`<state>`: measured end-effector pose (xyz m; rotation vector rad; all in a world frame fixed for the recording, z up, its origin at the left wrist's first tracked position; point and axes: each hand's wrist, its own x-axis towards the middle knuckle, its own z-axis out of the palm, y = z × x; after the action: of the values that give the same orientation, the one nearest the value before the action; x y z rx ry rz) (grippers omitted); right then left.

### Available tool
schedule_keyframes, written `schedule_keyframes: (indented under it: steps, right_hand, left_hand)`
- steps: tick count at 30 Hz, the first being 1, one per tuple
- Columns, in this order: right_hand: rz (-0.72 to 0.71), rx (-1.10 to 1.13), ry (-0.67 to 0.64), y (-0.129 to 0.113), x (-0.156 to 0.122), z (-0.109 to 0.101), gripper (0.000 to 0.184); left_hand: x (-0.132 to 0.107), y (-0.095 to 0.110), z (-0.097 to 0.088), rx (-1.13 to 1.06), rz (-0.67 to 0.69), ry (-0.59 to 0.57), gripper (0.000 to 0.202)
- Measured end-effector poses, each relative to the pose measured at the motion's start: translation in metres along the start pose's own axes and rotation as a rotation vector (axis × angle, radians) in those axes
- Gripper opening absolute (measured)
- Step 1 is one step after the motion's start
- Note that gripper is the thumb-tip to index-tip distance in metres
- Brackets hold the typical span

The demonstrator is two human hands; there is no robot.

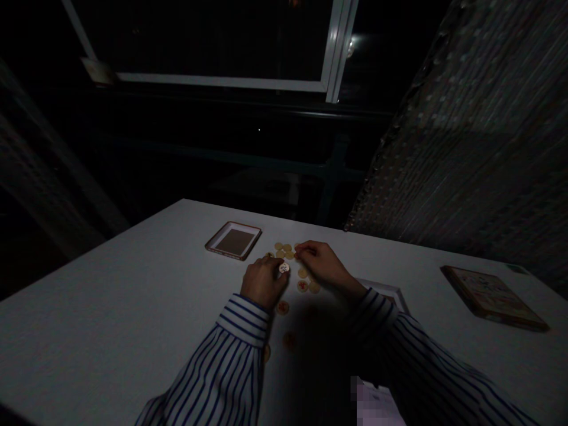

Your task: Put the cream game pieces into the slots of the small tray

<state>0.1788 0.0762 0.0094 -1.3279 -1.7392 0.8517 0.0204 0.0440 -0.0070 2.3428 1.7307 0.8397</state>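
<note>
Your left hand (261, 281) is closed in a narrow pinch, and it holds one pale disc (284, 268) between the thumb and the fingers, just above the table (133, 307). The face of this disc shows a dark mark, but it is too small to read.

Your right hand (323, 266) lies just beside it with the fingers curled. Its fingertips (298, 251) touch the edge of the round discs (284, 248) that lie close together in a small group. I cannot tell whether this hand grips a disc or only touches one.

The discs are flat and round with a smooth, yellowish look, like wood, and some carry a red mark. More of them lie apart and nearer to you, in the shadow between your striped sleeves (242, 331).

The table has a white, matt and even top. To the left of the group stands a shallow tray (212, 244), rectangular with rounded corners, a pale rim and a brownish floor; nothing lies in it. A second tray (394, 291), white, is partly hidden under your right sleeve, so its inside cannot be seen. Well apart on the right lies a flat board (492, 296), rectangular with a brown border and a printed face.
</note>
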Motion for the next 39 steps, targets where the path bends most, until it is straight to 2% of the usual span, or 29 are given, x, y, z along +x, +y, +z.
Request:
schedule_keyframes:
  steps: [6,18,32,39]
  right_hand:
    - [-0.058,-0.205,0.034,-0.005,-0.005,-0.004,0.023]
    - [-0.09,-0.451,-0.007,-0.008,-0.011,-0.005,0.024]
    - [-0.12,-0.836,-0.162,-0.015,-0.018,-0.012,0.025]
    - [-0.16,-0.921,-0.191,-0.013,-0.019,-0.012,0.023]
  left_hand:
    - [-0.001,0.001,0.001,0.086,-0.053,-0.089,0.029]
    - [-0.003,0.004,0.006,0.243,-0.032,-0.072,0.026]
    - [-0.003,0.007,0.004,0.278,-0.052,-0.084,0.029]
    - [-0.003,0.006,0.003,0.287,-0.047,-0.078,0.03]
